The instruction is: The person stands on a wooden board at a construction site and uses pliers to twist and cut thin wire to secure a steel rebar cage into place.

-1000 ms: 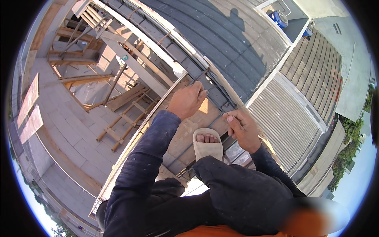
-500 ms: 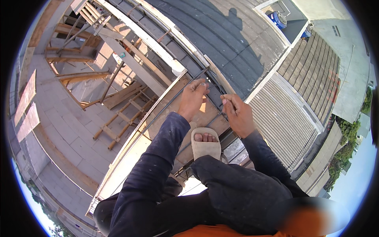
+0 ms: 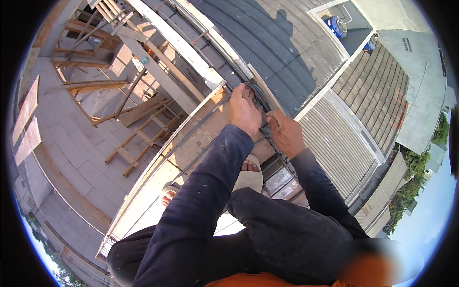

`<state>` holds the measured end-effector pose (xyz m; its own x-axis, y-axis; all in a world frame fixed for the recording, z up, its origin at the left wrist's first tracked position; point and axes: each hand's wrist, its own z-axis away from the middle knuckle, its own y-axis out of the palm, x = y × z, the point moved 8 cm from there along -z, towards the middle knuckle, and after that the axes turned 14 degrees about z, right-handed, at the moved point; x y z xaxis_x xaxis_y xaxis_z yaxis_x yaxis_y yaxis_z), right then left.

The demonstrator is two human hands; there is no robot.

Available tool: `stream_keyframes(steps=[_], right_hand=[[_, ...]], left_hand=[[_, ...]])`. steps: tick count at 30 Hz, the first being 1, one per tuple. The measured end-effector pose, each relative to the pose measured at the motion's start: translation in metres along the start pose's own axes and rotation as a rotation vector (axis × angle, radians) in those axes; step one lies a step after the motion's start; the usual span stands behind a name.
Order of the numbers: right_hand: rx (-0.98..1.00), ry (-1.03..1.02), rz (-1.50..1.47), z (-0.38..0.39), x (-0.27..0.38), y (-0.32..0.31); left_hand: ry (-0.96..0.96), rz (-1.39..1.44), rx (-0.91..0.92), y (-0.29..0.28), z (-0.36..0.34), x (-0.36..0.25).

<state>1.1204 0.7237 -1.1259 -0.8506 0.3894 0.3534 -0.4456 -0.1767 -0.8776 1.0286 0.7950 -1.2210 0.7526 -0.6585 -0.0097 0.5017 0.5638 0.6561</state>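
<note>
Steel reinforcing bars (image 3: 197, 125) run lengthwise through a narrow wooden formwork trough, with a plywood board (image 3: 198, 138) behind them. At the trough's far part my left hand (image 3: 245, 112) is closed, fingertips curled against the dark bars where they meet. Just to its right, my right hand (image 3: 287, 135) is closed in a pinch beside the same bars. Anything thin between the fingers of either hand is too small or hidden to make out. Below my hands a sandalled foot (image 3: 249, 166) rests on the formwork, and another foot (image 3: 168, 195) stands further left.
On the left the structure drops to a lower level with a wooden ladder (image 3: 143, 138), props and planks. A dark sheet roof (image 3: 267, 52) adjoins the trough on the right, beside a corrugated roof (image 3: 339, 143). A blue drum (image 3: 336, 27) stands in an opening at the upper right.
My left hand has moved right and slightly up against the bars, turning as it goes. My right hand stays pinched close by. The left foot now shows beside my left forearm.
</note>
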Motion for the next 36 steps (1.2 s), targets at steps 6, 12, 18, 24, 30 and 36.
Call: stream_keyframes(steps=[6, 12, 18, 24, 30, 36], right_hand=[[0.189, 0.194, -0.605, 0.003, -0.026, 0.038], [0.428, 0.473, -1.135, 0.013, -0.01, 0.048], [0.425, 0.504, -0.946, 0.01, -0.016, 0.052], [0.452, 0.488, -1.072, 0.006, -0.023, 0.057], [0.418, 0.507, -0.945, 0.005, -0.013, 0.055], [0.499, 0.579, -0.965, 0.006, -0.013, 0.067]], left_hand=[[-0.048, 0.056, 0.079, 0.007, -0.004, 0.007], [-0.08, -0.03, 0.133, 0.011, 0.005, 0.001], [-0.08, -0.089, 0.117, 0.011, 0.004, 0.002], [-0.014, -0.132, -0.102, -0.011, -0.007, 0.005], [0.025, -0.126, -0.109, -0.008, -0.011, 0.006], [0.072, -0.156, -0.061, -0.01, -0.009, 0.005]])
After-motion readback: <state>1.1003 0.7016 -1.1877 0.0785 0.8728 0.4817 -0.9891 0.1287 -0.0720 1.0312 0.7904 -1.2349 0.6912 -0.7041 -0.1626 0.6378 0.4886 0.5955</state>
